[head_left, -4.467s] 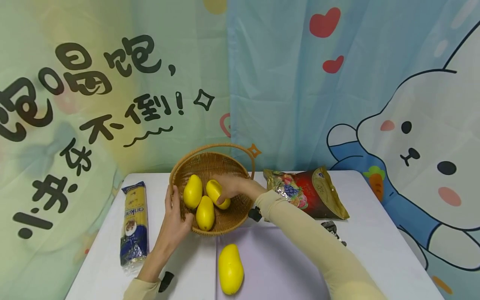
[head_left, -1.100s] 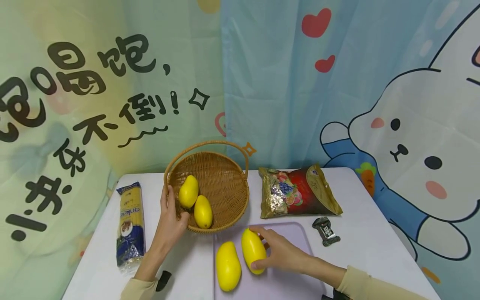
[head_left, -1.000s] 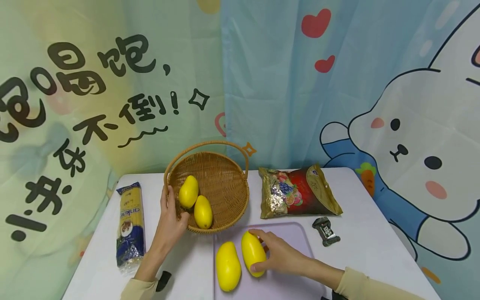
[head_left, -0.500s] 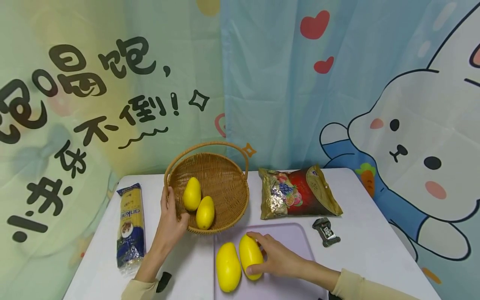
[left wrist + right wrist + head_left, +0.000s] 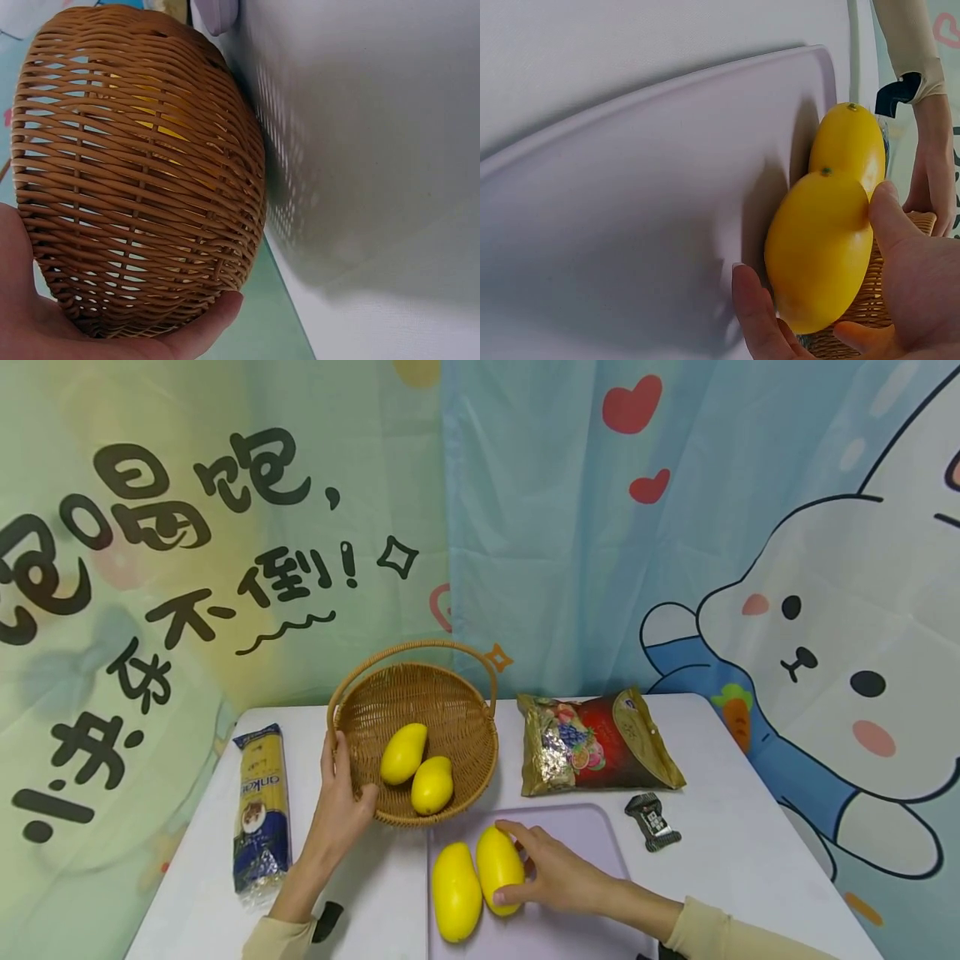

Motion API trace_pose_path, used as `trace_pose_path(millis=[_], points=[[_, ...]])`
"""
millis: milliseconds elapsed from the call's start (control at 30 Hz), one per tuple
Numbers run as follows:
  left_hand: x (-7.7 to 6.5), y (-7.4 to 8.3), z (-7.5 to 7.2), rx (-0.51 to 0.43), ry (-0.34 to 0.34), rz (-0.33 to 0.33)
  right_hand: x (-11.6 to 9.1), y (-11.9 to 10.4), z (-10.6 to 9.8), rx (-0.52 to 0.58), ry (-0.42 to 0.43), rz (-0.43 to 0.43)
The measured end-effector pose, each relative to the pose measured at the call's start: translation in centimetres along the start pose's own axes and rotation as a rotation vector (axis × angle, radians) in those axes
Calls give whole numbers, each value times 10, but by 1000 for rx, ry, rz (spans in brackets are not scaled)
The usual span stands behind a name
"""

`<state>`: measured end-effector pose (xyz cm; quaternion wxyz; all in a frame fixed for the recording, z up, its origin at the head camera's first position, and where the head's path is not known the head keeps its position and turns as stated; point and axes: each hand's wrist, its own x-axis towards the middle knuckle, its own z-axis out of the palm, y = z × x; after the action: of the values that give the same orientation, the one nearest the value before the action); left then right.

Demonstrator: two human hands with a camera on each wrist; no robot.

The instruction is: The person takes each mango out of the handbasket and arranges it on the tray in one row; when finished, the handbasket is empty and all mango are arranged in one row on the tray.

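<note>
My left hand (image 5: 341, 810) grips the left rim of a wicker basket (image 5: 457, 727), which is tilted so its inside shows. Two yellow mangoes, an upper mango (image 5: 404, 753) and a lower mango (image 5: 432, 785), lie against each other inside. My right hand (image 5: 558, 872) is curled round another mango (image 5: 498, 864) on the pale purple tray (image 5: 585, 935), thumb at its near end and fingers at its far end. Left of it lies a tray mango (image 5: 457, 893), the two close together. The left wrist view shows the underside of the basket (image 5: 142, 180).
A noodle packet (image 5: 262, 814) lies at the table's left. Behind the tray at right is a red and gold snack bag (image 5: 600, 743), with a small black wrapped piece (image 5: 652, 823) in front of it. A printed curtain (image 5: 525, 527) hangs behind the white table (image 5: 720, 827).
Since the oldest frame, my right hand has brought a mango from the basket to the tray, then shifted it left beside the other. The two mangoes in the basket have rolled right.
</note>
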<state>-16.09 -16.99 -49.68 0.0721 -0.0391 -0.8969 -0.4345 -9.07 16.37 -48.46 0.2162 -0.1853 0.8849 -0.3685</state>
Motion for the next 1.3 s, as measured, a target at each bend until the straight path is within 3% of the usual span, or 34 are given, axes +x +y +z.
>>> trace_pose_path(millis=[333, 567, 733, 1000, 1167, 1300], points=[[1, 1, -1, -9, -1, -2, 0, -3, -9, -42, 30, 31], [1, 1, 0, -16, -6, -7, 3, -16, -32, -76, 116, 51], [0, 1, 0, -15, -5, -7, 10, -34, -52, -81, 204, 19], [0, 2, 1, 1, 4, 3, 29, -69, -83, -94, 279, -113], [0, 2, 0, 2, 9, 1, 51, -88, -94, -87, 261, -176], [-1, 3, 0, 0, 8, -2, 73, -100, -97, -131, 231, -167]])
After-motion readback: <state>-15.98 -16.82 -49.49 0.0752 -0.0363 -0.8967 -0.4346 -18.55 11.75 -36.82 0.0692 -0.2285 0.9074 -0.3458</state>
